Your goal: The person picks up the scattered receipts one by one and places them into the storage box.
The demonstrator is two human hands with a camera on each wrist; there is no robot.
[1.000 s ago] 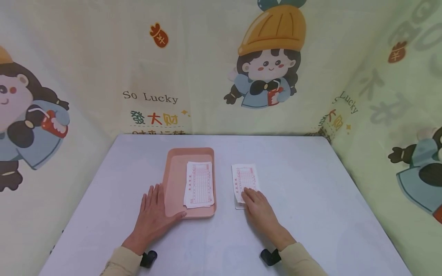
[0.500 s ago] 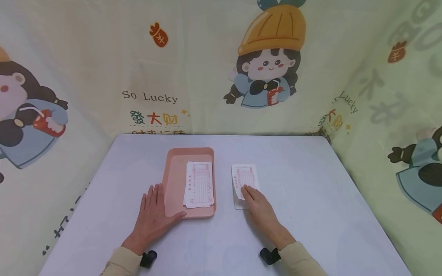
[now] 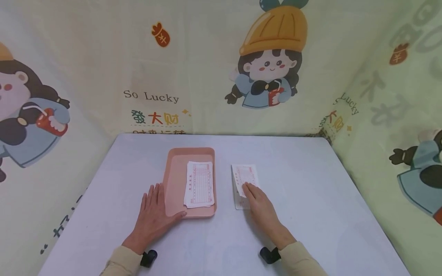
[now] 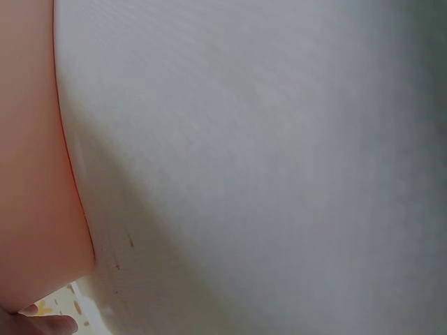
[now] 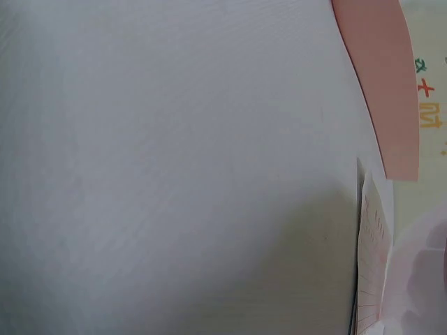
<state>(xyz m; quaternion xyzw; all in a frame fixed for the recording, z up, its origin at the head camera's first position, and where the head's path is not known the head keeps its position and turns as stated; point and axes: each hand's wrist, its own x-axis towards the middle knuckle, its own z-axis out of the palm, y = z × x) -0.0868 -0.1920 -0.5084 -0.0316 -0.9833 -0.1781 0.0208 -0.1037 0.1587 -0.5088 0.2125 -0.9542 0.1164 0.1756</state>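
Note:
A pink tray (image 3: 176, 168) lies left of centre with a stack of printed paper forms (image 3: 199, 184) in it. My left hand (image 3: 152, 216) lies along the tray's near left corner, fingers straight against the left side and thumb at the near edge. In the left wrist view the tray's side wall (image 4: 35, 139) looms large, with a fingertip (image 4: 52, 324) below it. Right of the tray, my right hand (image 3: 262, 211) pinches the near end of a red-printed paper form (image 3: 244, 176), its thumb hidden beneath. That end is raised off more paper (image 3: 240, 203) underneath. The right wrist view shows the sheet (image 5: 374, 258) bent upward.
Both stand on a white table (image 3: 300, 180) whose far edge meets a cartoon-printed cloth backdrop (image 3: 207, 69). The cloth also rises along the left and right sides. A black wrist camera (image 3: 148, 258) sits at each wrist.
The near end of the top form has risen and slid away from me, baring more of the paper beneath. My right fingers have drawn slightly closer together. The left hand and tray have stayed put.

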